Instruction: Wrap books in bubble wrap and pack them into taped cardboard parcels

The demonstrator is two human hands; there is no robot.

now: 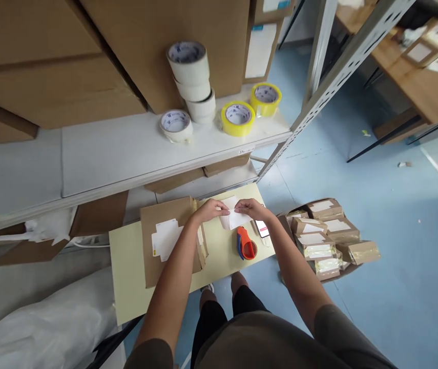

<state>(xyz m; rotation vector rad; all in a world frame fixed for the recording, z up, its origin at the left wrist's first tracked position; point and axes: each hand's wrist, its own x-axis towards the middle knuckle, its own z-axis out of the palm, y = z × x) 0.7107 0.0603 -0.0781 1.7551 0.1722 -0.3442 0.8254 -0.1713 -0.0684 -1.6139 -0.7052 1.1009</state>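
Pinching white paper (233, 221) are the left hand (211, 209) and right hand (252, 208); a red dispenser (244, 241) is lying bodyward of their fingers.

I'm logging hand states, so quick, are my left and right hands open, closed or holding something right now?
Left hand: closed, pinching the white paper.
Right hand: closed, pinching the same white paper.

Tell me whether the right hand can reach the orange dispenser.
Probably yes: the dispenser lies uncovered on the table, close to the right hand, though that hand would likely need to let go of the paper first.
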